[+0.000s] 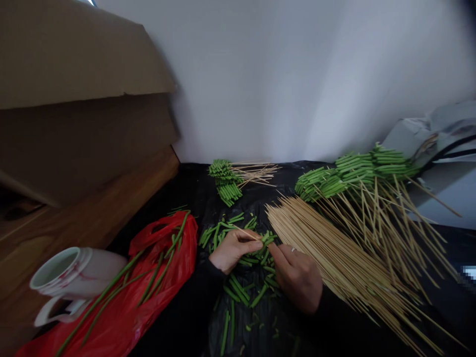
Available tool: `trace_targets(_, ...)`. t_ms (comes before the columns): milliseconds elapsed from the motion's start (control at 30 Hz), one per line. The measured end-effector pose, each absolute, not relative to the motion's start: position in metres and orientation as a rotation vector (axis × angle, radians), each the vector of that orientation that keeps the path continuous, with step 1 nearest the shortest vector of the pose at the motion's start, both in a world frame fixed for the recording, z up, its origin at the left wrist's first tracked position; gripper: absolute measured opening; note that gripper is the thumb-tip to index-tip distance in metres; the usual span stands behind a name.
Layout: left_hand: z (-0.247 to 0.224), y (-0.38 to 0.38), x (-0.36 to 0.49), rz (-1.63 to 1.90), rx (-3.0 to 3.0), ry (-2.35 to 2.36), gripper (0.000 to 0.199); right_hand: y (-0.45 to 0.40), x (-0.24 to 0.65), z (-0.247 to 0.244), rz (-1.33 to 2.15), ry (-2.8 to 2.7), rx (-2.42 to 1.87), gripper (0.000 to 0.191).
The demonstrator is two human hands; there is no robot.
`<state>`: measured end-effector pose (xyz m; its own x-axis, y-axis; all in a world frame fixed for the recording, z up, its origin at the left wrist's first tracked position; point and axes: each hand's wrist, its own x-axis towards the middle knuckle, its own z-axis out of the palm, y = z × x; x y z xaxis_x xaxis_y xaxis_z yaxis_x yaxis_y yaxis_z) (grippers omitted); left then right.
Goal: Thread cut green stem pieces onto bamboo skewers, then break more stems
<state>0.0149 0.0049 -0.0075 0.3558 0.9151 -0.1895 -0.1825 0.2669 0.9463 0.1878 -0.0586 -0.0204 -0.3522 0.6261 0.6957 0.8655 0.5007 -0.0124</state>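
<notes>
The left hand (233, 251) is pinching a thin wooden stick (246, 233), with its thumb and fingers closed together on the stick low over the middle of the black plastic sheet (186, 198). The right hand (297, 278) is closing its thumb and forefinger on a small stack of green bean pieces (267, 241) at the stick's tip, just beside the left hand's fingertips, and its other fingers are curled together behind them. Gripping the stick this short, close to the beans, appears to be leaving it little room to bend. Pressing along the stick's line rather than across it seems the gentler way of handling such soft, narrow pieces.

More loose bean pieces (238, 290) are lying around and below both hands, toward the near edge of the sheet, within easy reach. A big fan of bare sticks (345, 248) is spreading toward the right edge, its ends pointing at the hands, so a fresh stick is lying close by. Sticks loaded with rows of bean pieces (353, 171) are piling up along the far edge. Near the left edge, a red plastic bag (163, 258) is holding long whole beans (154, 277), and a white mug (63, 277) seems to be lying on its side next to it.
</notes>
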Motion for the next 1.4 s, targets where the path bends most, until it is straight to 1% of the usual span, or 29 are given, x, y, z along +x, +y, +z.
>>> trace_targets(133,-0.004,0.005,0.014,0.859,1.141,0.912,0.020,-0.059,0.188,-0.020,-0.468,-2.127,-1.200,0.031)
trace_targets(233,0.004,0.015,-0.003,0.838,1.267,0.975,0.022,-0.056,0.194,-0.020,-0.475,-2.118,-1.228,0.028)
trace_targets(367,0.012,0.033,-0.036,1.133,1.256,1.258,0.027,-0.049,0.204,-0.019,-0.531,-2.061,-1.321,0.026)
trace_targets(467,0.011,0.040,-0.048,1.197,1.394,1.407,0.022,-0.046,0.207,-0.020,-0.542,-2.045,-1.347,0.025)
trace_targets(567,0.004,0.041,-0.048,1.099,1.676,1.507,0.014,-0.046,0.208,-0.021,-0.515,-2.054,-1.339,0.024)
trace_targets(633,-0.001,0.041,-0.046,1.005,1.892,1.577,0.012,-0.046,0.208,-0.022,-0.503,-2.062,-1.336,0.024)
trace_targets(800,-0.009,0.040,-0.046,0.686,2.335,1.723,0.020,-0.045,0.209,-0.023,-0.496,-2.053,-1.333,0.026)
trace_targets(933,-0.009,0.039,-0.047,0.466,2.447,1.783,0.019,-0.046,0.208,-0.023,-0.509,-2.060,-1.343,0.027)
trace_targets(1033,-0.008,0.040,-0.048,0.417,2.468,1.783,0.017,-0.047,0.207,-0.021,-0.519,-2.068,-1.348,0.026)
trace_targets(1400,-0.008,0.039,-0.043,0.417,2.473,1.847,0.011,-0.047,0.207,-0.024,-0.477,-2.078,-1.349,0.026)
